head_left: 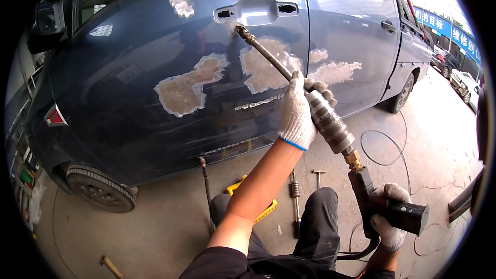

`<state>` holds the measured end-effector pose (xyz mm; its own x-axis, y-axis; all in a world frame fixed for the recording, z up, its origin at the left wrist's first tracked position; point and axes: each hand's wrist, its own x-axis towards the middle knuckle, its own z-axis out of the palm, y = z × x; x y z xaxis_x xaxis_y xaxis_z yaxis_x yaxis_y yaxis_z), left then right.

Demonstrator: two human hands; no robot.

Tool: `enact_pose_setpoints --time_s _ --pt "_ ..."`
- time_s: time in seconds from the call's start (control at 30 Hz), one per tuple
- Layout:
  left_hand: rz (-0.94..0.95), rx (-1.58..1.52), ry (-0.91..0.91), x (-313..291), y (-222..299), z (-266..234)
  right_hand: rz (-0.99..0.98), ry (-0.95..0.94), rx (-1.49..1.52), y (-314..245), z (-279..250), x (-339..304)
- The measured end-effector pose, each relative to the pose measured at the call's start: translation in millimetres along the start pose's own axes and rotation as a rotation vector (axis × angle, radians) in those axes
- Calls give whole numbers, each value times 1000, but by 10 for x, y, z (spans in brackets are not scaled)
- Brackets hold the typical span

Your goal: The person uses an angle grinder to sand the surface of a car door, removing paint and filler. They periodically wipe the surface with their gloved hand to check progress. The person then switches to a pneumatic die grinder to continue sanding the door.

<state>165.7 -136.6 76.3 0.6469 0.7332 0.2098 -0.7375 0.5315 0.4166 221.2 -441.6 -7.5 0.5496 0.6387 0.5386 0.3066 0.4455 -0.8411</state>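
Observation:
My left hand [298, 116], in a white knit glove with a blue cuff edge, is closed round the dent puller [331, 125] between its rod and ribbed sliding weight. My right hand [390, 217], also gloved, grips the puller's black handle at the lower right. The rod slants up and left; its tip lies at the blue door [206, 39], just under the handle recess [257, 10]. Whether the tip touches the metal, I cannot tell. Bare ground-down patches [181, 90] mark the door, and a row of small metal rings [258, 102] runs along it.
A second rod [206, 191] leans against the door's lower edge. On the concrete floor lie another slide hammer [295, 196], a T-shaped tool [319, 175], a yellow object [266, 211] and a hammer [111, 267]. A thin cable [385, 164] loops at the right. Parked cars [462, 82] stand beyond.

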Motion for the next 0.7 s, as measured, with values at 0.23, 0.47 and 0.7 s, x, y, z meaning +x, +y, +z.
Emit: enact_pose_setpoints --time_s 0.23,0.47,0.7 --pt "-110 -502 -619 316 287 -242 -39 -36 17 -10 51 30" --pt "45 89 169 154 343 125 19 38 -27 37 14 -10" --pt "129 382 -95 88 63 -173 54 21 31 20 -40 -126"
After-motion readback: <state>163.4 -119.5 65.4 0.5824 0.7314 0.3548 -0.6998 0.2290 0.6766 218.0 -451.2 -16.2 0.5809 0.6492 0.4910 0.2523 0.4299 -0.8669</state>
